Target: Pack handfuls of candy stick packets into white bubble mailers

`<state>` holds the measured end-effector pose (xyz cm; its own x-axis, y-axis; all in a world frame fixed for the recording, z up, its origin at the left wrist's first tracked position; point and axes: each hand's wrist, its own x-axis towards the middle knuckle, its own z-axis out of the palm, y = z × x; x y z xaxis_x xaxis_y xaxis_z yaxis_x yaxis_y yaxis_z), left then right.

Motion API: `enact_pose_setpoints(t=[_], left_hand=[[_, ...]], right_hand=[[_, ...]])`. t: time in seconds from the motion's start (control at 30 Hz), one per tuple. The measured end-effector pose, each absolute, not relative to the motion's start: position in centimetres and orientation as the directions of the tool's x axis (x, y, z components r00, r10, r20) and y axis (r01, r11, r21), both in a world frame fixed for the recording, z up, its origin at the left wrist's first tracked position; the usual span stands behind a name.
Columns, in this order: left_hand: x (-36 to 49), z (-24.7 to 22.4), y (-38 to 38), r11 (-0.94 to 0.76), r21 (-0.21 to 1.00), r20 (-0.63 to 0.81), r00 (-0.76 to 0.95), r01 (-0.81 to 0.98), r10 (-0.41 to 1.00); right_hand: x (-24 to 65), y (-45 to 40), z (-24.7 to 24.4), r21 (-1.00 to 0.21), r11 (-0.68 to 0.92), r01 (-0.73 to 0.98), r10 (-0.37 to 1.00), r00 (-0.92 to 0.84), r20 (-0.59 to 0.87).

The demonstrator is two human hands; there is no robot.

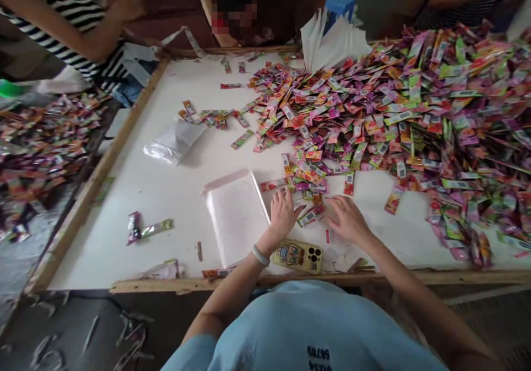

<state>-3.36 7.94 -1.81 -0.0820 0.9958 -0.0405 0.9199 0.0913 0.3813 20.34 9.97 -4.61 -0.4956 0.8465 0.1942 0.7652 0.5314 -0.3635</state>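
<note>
Small colourful packets (311, 215) lie on the white table between my two hands. My left hand (284, 210), with a pale bracelet at the wrist, rests just left of them with its fingers apart. On their right side my right hand (346, 217) is spread low over the table, holding nothing. A stack of clear plastic bags (236, 216) lies flat beside my left hand. Below my left hand, near the table's front edge, is a phone in a yellow case (298, 256).
A large heap of packets (373, 105) covers the table's right and back. A filled plastic bag (174, 141) sits at left, with two packets (155, 228) nearer the front. A wooden rim (91, 194) borders the table. Other people stand or sit beyond the table.
</note>
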Motion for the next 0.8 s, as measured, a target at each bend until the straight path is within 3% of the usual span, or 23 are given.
enact_pose_setpoints(t=[0.1, 0.2, 0.33, 0.47, 0.6, 0.7, 0.8], left_hand=[[-3.6, -1.5, 9.4, 0.191, 0.369, -0.122, -0.156, 0.91, 0.98], [-4.5, -1.5, 9.7, 0.22, 0.468, -0.194, -0.144, 0.856, 0.97], [-4.7, -1.6, 9.2, 0.261, 0.561, -0.232, -0.153, 0.786, 0.961], [-4.9, -1.2, 9.0, 0.311, 0.721, -0.254, -0.181, 0.619, 0.95], [-5.1, -1.2, 7.9, 0.37, 0.872, -0.333, -0.166, 0.32, 0.928], [-3.2, -1.7, 7.0, 0.405, 0.903, -0.42, -0.093, -0.146, 0.903], [-0.4, -2.0, 6.8, 0.352, 0.798, -0.415, -0.023, -0.489, 0.909]], right_hand=[[17.9, 9.1, -5.6, -0.243, 0.698, 0.674, 0.715, -0.675, 0.181], [16.9, 10.5, -5.6, -0.289, 0.701, 0.652, 0.712, -0.653, 0.257], [16.0, 14.5, -5.3, -0.419, 0.629, 0.655, 0.777, -0.543, 0.317], [15.3, 17.3, -5.8, -0.725, 0.424, 0.543, 0.884, -0.421, 0.202], [16.9, 15.8, -6.0, -0.857, 0.254, 0.449, 0.961, -0.216, 0.172], [17.6, 12.5, -5.3, -0.997, -0.003, 0.077, 0.996, -0.089, -0.01], [16.8, 9.2, -4.0, -0.92, -0.25, -0.301, 0.968, -0.093, -0.232]])
